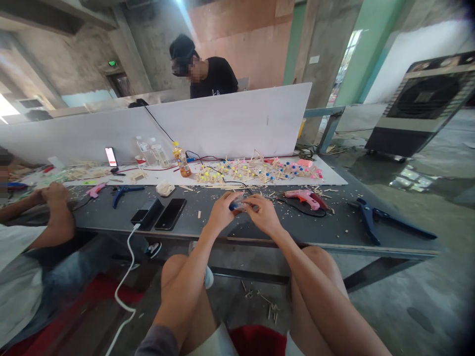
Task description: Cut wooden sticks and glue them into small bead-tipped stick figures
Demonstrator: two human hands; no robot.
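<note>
Near the table's front edge, my left hand (pixel 222 211) and my right hand (pixel 264 213) come together with curled fingers. Between their fingertips is a small clear and blue piece (pixel 237 203), mostly covered, and its kind cannot be made out. Behind the hands, on a white board, lies a heap of small wooden-stick pieces (pixel 241 170) with yellow, blue and pink ends. To the right of my right hand rests a pink glue gun (pixel 305 198) with a black cord. Farther right are blue-handled cutters (pixel 371 220).
A black phone (pixel 171 214) and a dark box (pixel 145 214) with a white cable lie left of my hands. A drink bottle (pixel 181 160) stands before the white partition (pixel 237 123). One person sits at left; another person (pixel 215 76) is behind the partition.
</note>
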